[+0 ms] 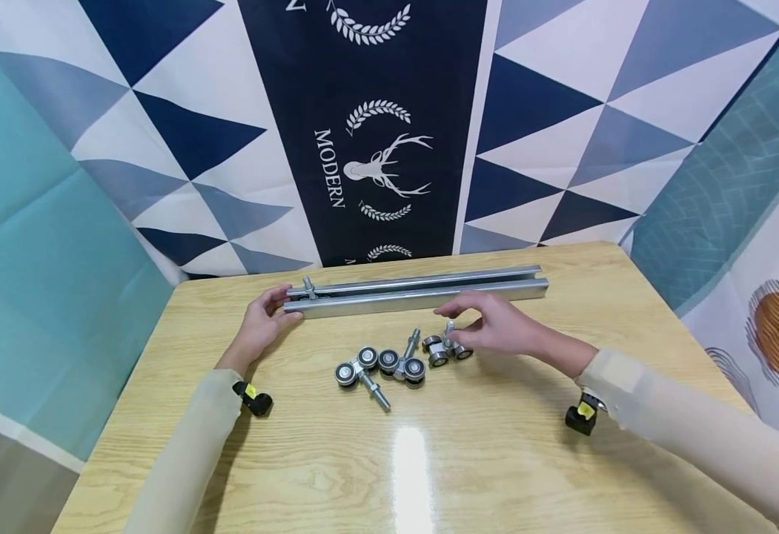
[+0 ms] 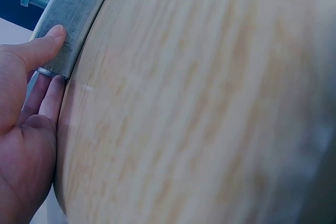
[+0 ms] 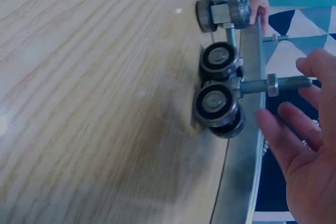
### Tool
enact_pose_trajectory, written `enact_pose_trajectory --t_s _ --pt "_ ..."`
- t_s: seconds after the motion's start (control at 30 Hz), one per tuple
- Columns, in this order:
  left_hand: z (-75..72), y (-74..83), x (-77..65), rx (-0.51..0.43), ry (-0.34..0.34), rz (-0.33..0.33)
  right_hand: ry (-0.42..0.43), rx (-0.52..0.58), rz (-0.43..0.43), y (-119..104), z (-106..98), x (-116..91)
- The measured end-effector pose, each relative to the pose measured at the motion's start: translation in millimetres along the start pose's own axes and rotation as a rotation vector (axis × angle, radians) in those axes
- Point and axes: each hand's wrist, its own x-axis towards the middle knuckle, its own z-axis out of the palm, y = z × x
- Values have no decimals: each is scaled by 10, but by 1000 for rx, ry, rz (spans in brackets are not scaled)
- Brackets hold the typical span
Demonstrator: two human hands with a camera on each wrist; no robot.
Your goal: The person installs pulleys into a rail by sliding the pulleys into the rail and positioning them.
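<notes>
A steel channel rail (image 1: 389, 301) lies along the back of the table. My left hand (image 1: 262, 326) holds its left end, thumb on the front wall and fingers at the end opening in the left wrist view. A threaded bolt with a nut (image 1: 308, 288) sticks up out of the rail near that end; whatever it joins inside is mostly hidden. My right hand (image 1: 492, 324) hovers at a wheeled hanger roller (image 1: 438, 354), thumb and fingers spread around its upright bolt (image 3: 253, 86). In the right wrist view a gap shows between the fingers and the bolt.
Two more hanger rollers lie to the left of that one: one with its bolt (image 1: 413, 341) pointing back, the other with its bolt (image 1: 377, 393) pointing forward. The wooden table (image 1: 309, 460) backs onto a patterned cloth (image 1: 389, 89).
</notes>
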Motion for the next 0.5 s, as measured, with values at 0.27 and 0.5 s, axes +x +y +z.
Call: enact_pose_trajectory --t_s 0.27,0.5 --pt "-22 -13 4 -8 -5 6 -4 -79 33 -117 -29 68" --pt "-38 -10 5 -7 -11 -6 9 -191 63 -239 -51 91"
